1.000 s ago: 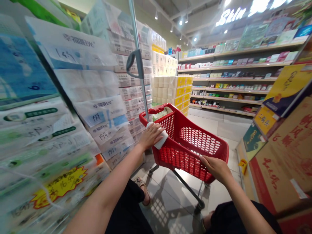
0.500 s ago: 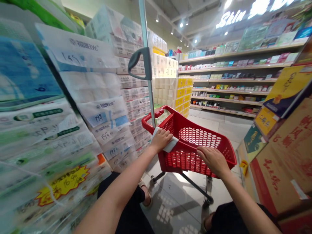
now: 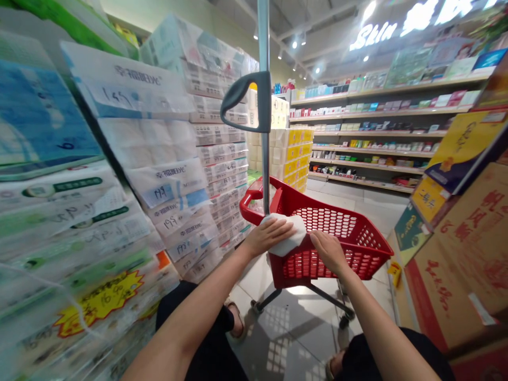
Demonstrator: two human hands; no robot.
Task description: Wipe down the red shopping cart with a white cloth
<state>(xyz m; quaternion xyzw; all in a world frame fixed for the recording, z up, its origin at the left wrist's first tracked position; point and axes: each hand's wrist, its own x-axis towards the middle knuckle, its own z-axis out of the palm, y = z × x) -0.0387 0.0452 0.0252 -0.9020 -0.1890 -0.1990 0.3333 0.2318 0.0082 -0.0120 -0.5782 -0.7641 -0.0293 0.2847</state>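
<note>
A red plastic shopping cart (image 3: 349, 233) stands on the tiled floor in front of me, with a metal pole and grey handle (image 3: 254, 100) rising from its near left corner. My left hand (image 3: 266, 235) presses a white cloth (image 3: 291, 241) onto the cart's near rim. Just to the right of the cloth, my right hand (image 3: 327, 251) grips the same rim. Both forearms reach forward from the bottom of the view.
Stacked packs of tissue and toilet paper (image 3: 130, 174) form a wall close on my left. Cardboard boxes (image 3: 468, 248) crowd the right. Shelves of small goods (image 3: 377, 137) line the far wall. Grey floor tiles (image 3: 293, 333) lie under the cart.
The cart has turned and shifted right. My left hand slid the cloth rightward along the rim, and my right hand moved left, so both hands now sit close together.
</note>
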